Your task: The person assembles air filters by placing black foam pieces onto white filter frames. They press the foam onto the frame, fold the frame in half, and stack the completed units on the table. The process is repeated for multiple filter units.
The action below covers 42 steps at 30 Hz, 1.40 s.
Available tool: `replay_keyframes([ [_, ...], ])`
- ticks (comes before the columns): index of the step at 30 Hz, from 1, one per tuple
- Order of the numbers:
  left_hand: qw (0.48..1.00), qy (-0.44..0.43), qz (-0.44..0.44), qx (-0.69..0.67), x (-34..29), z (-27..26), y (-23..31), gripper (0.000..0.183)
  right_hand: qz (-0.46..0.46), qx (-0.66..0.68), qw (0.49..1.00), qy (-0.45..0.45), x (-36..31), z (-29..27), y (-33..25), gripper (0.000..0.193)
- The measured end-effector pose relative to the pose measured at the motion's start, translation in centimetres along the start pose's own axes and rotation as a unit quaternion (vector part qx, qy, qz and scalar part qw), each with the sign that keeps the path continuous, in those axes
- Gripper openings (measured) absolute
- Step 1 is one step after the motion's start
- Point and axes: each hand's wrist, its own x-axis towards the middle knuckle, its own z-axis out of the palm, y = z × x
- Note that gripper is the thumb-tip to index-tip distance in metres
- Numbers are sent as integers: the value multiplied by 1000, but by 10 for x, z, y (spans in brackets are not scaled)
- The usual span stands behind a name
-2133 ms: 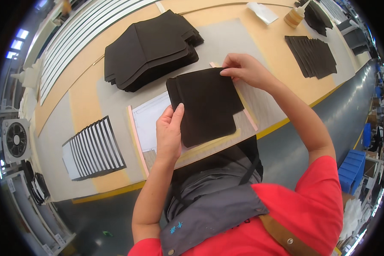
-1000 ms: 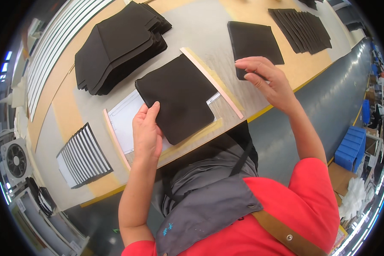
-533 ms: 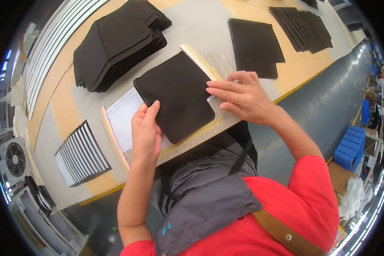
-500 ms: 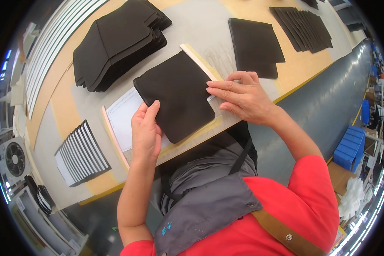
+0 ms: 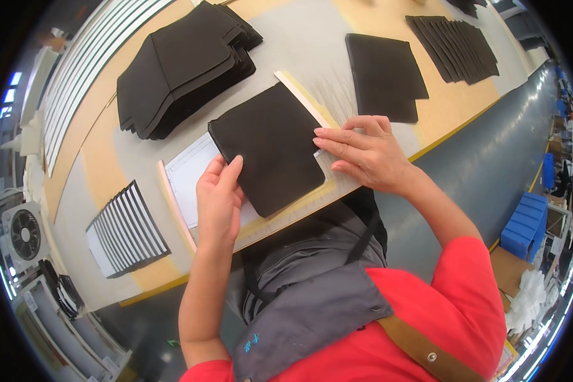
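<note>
The left hand [image 5: 220,196] pinches the black piece [image 5: 272,149]. Across from that grip, the right hand [image 5: 374,156] touches it, thumb and fingers apart. A pile [image 5: 186,67] sits beyond.

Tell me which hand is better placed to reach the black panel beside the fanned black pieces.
Probably the right hand: it is nearer that panel and open, at the right edge of the held piece. The left hand is farther off and pinches the left edge.
</note>
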Motion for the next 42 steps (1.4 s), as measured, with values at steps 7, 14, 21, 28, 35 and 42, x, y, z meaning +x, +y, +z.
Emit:
replay_keyframes([
  [7, 837, 15, 345, 424, -4, 24, 20, 41, 5, 8, 1000, 14, 0, 1, -1, 44],
  [14, 639, -45, 511, 573, 53, 67, -8, 36, 2, 7, 1000, 17, 2, 1, -3, 44],
  [21, 622, -51, 496, 604, 64, 64, -17, 36, 6, 11, 1000, 16, 0, 2, -2, 44],
  [28, 621, -43, 488, 612, 58, 65, -16, 37, 6, 14, 1000, 20, 0, 2, -3, 44],
  [35, 640, -75, 501, 577, 65, 62, -16, 37, 2, 8, 1000, 20, -1, 2, -4, 45],
  [42, 645, -79, 508, 566, 68, 62, -19, 37, 2, 19, 999, 44, -1, 6, 0, 43],
])
